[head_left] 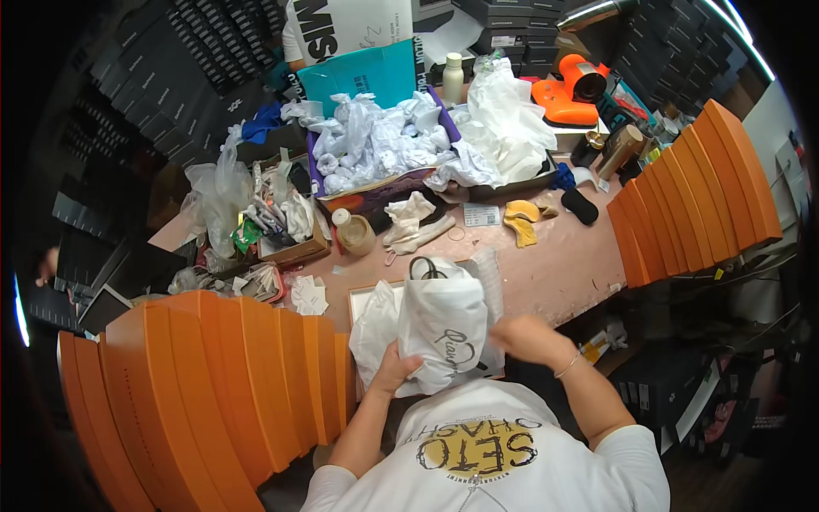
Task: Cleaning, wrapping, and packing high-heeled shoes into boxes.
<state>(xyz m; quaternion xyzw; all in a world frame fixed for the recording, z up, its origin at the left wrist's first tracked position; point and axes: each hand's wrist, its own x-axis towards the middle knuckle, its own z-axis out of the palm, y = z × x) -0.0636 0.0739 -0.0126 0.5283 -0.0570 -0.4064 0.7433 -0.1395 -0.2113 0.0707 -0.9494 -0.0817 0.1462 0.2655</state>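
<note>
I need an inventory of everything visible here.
drawstring pouch: one, white, front centre
shallow box: one, white inside, beneath pouch
orange boxes: many, orange, left and right
dark boxes: many, black, background
bin: one, purple, back centre
crumpled paper: many, white, in bin
bottle: one, cream, back centre
jar: one, amber, left of centre
device: one, orange, back right
plastic bags: several, clear, back left
smaller clutter: uncountable, mixed, around workbench
workbench: one, pinkish, centre
left hand: one, bare, holding pouch
right hand: one, bare, beside pouch

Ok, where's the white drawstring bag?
In the head view, the white drawstring bag is just below centre, in the left hand, near the right hand.
</note>
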